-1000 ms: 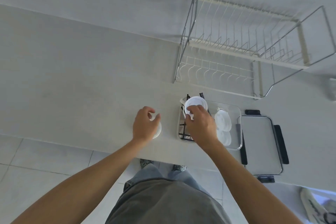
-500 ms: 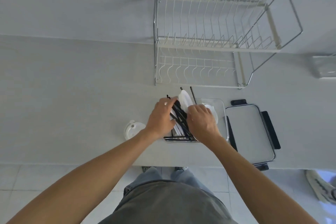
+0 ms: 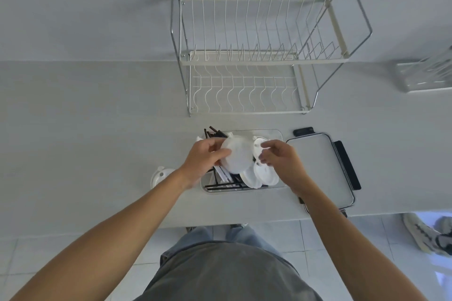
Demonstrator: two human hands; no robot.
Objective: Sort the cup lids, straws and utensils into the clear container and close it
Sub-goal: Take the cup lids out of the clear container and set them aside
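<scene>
A pale grey counter (image 3: 97, 117) runs along a plain wall, with a wire dish rack (image 3: 256, 56) standing at the back of it and tiled floor showing below the near edge. Right in front of me sits the clear container (image 3: 274, 133), its long side facing me, and just to its right lies its flat lid (image 3: 315, 166), black latches out, set aside so the opening is free while I fill it.

My left hand (image 3: 204, 160) pinches a white cup lid (image 3: 236, 156) by its left rim, fingers closed on it, holding it tilted over the middle of the container. I hold it by the edge so I can slide it down on its side rather than flat, which I judge saves room. My right hand (image 3: 281, 161) hovers at the right half of the container, fingers loosely curled and slightly apart; its fingertips (image 3: 265, 145) touch or nearly touch the lids already standing there, and I cannot tell whether I actually grip one. I reckon it is steadying that stack (image 3: 261, 176) so the new lid has a slot to drop into.

The black straws (image 3: 214, 133) and pale utensils (image 3: 223, 176) lie lengthwise in the left half, straw ends poking past the far rim, kept apart from the lids. One more cup lid (image 3: 160, 176) waits on the counter, left of the container, near my left forearm. So the sorting is nearly done; closing has not begun.
</scene>
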